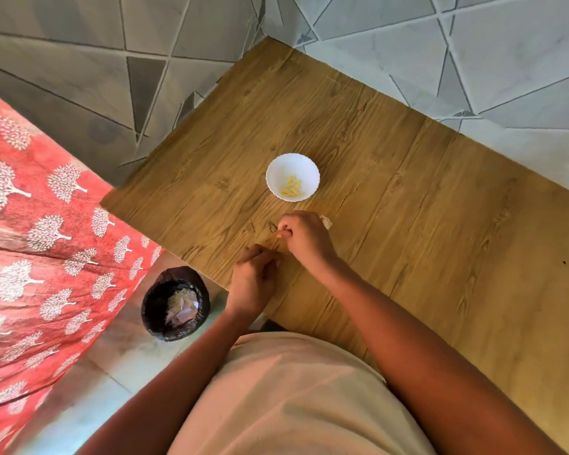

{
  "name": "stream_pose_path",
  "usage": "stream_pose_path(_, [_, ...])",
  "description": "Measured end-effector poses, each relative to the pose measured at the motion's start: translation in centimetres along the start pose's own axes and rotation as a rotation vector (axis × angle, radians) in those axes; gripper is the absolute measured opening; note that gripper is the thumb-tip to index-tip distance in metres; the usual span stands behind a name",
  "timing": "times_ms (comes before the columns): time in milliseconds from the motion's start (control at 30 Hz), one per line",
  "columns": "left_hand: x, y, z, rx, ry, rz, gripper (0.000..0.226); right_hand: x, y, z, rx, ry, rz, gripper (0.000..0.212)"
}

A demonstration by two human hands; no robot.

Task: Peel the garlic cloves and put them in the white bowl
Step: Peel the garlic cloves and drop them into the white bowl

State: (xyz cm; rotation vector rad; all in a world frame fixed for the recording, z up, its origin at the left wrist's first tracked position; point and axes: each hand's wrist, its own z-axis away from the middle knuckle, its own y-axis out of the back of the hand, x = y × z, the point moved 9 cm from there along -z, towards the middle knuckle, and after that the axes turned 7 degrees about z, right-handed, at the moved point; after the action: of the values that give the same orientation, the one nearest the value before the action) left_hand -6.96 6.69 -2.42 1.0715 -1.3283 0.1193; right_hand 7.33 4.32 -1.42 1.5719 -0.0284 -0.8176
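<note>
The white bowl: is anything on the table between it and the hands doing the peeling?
Nothing visible. The white bowl sits just beyond the right hand, with only bare wooden table between them. The left hand is nearer the person, beside the right one. Peeled cloves already lie in the bowl.

Single view only, head-mounted, wide-angle. Looks steeply down and forward from above the person's torso, so nothing to cross-check against. Wooden bench (391, 178) runs diagonally through centre and right, rotated in frame. Both hands sit mid-frame, fairly near the lens; forearms enter from the bottom edge. Far end catches the tiled wall (473, 60), left side a red patterned cloth (40, 224), near-left the floor (119, 362). Edges bend from lens distortion.
</note>
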Motion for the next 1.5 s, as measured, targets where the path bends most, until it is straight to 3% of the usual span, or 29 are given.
stream_pose_path(167, [0.1, -0.1, 0.3, -0.023, -0.061, -0.005, 0.023, 2.3, 1.7, 4.1, 0.167, -0.024, -0.022, 0.034])
stream_pose_path(300, [0.5, -0.7, 0.7, -0.051, -0.119, -0.018, 0.028, 5.4, 3.0, 9.4, 0.296, -0.086, -0.042, 0.034])
stream_pose_path(433, [1.0, -1.5, 1.3, -0.117, -0.178, -0.032, 0.030, 6.7, 0.8, 11.6, 0.233, -0.173, 0.023, 0.036])
stream_pose_path(533, [0.8, -2.0, 1.7, -0.181, -0.180, -0.011, 0.031, 3.9, -1.5, 11.9, 0.124, -0.039, 0.095, 0.048])
stream_pose_path(633, [0.6, -1.6, 1.7, -0.229, -0.188, 0.025, 0.031, 2.1, -1.4, 12.0, 0.152, 0.037, 0.136, 0.054])
stream_pose_path(733, [0.2, -1.1, 1.3, -0.280, -0.242, 0.014, 0.034, 2.1, -0.7, 11.1, 0.216, -0.008, 0.153, 0.052])
stream_pose_path(900, [-0.8, -1.0, 0.6, -0.353, -0.240, 0.082, 0.034, 2.3, -2.7, 10.0, 0.129, 0.049, 0.318, 0.052])
stream_pose_path(1100, [-1.5, 0.0, -0.1, -0.448, -0.220, 0.140, 0.039, 1.3, -2.6, 13.6, 0.169, 0.074, 0.455, 0.049])
stream_pose_path(1267, [-1.2, 0.0, -0.4, -0.424, -0.152, 0.189, 0.041, 1.7, -2.5, 13.0, 0.184, -0.004, 0.449, 0.046])
stream_pose_path(1367, [-1.3, 0.0, -0.4, -0.358, -0.114, 0.210, 0.036, 0.8, -2.2, 13.4, 0.217, 0.046, 0.505, 0.030])
stream_pose_path(1500, [-1.5, -0.3, 0.1, -0.281, -0.071, 0.168, 0.032, 0.7, -1.7, 13.6, 0.242, 0.128, 0.517, 0.032])
